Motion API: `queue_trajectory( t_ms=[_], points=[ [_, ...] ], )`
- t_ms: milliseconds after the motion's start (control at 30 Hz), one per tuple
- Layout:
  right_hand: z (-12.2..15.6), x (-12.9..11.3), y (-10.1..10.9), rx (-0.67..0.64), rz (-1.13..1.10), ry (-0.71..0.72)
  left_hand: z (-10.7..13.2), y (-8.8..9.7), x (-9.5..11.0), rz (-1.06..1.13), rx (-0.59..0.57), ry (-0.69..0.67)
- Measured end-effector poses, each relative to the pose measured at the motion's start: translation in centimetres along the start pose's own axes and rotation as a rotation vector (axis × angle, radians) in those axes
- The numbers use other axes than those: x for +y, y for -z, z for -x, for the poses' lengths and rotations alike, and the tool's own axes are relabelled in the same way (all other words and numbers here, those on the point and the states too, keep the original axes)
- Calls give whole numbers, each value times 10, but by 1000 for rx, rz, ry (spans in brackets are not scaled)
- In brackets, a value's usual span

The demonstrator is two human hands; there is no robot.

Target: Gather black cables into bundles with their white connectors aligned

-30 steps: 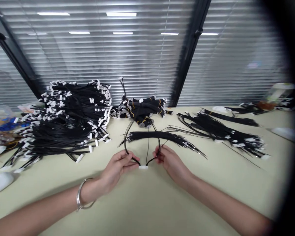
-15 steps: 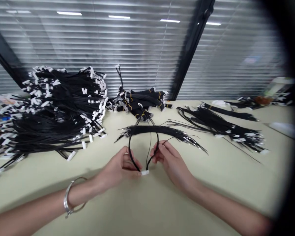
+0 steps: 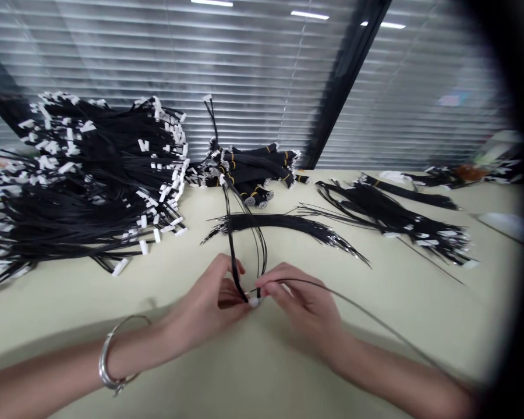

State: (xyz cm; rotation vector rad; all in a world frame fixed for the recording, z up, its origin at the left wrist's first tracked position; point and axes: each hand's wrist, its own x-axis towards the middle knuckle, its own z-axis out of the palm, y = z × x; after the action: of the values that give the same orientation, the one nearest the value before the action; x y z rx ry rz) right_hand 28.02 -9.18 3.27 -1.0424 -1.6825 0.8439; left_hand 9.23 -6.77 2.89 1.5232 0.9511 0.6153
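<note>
Low in the middle of the head view, my left hand (image 3: 209, 305) pinches a small white connector (image 3: 254, 302) with black wires (image 3: 231, 233) rising from it toward the far piles. My right hand (image 3: 303, 305) meets it fingertip to fingertip and holds a single thin black wire (image 3: 367, 314), whose end is at the connector and whose length trails off to the lower right. A silver bracelet (image 3: 109, 361) circles my left wrist. Just beyond my hands lies a loose sheaf of bare-ended black wires (image 3: 283, 224).
A big heap of black wire harnesses with white connectors (image 3: 82, 180) fills the left of the pale table (image 3: 244, 372). Banded bundles (image 3: 253, 169) lie at the back centre, more harnesses (image 3: 393, 221) to the right. Window blinds stand behind.
My hands have closed together at the connector. The wire loops have drawn in and stand upright, and my right hand now holds a single wire that trails to the right. The view shifted.
</note>
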Motion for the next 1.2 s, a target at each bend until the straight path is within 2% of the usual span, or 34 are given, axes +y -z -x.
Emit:
queue_trajectory(
  t_ms=[100,233,433,600,933,1200],
  points=[
    [-5,7,-6,-71,92,-58,0,1,0,-7,-10,-30],
    [-10,18,-5,-137,95,-165,1,1,-1,-52,-5,-55],
    [-7,21,-3,-185,152,-165,1,1,-3,-65,-11,-39],
    [-7,20,-4,-207,195,-168,2,0,-3,-123,18,-142],
    [-10,17,-2,-235,212,-118,5,2,11,-182,-2,-147],
    [-9,14,-5,-219,192,-113,5,-1,-2,-227,18,-160]
  ],
)
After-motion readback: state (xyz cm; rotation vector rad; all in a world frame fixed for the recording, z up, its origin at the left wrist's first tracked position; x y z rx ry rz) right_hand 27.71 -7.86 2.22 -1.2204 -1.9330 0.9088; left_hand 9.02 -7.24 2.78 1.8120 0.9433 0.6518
